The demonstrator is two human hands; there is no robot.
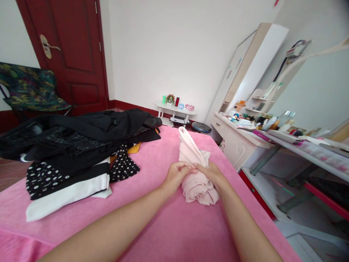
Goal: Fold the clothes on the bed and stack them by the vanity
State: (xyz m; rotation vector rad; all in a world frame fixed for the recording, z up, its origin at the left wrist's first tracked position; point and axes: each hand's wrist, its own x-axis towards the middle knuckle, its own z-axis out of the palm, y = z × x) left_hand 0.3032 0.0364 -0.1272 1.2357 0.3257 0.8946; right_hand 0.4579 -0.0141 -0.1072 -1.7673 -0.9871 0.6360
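A pale pink garment lies bunched on the pink bedspread, its near end gathered in ruffled folds. Its far end stands up as a smooth folded flap with a small dark mark. My left hand is closed on the cloth from the left, thumb and fingers pinched together. From the right, my right hand grips the same cloth, its thumb close to my left fingertips. Some of the right fingers are hidden behind the fabric. What kind of garment it is, I cannot tell.
To the left is a pile of black clothes, with a dotted black-and-white cloth and a white piece below. A cluttered dressing table stands right of the bed. Farther off are a small white table and a folding chair.
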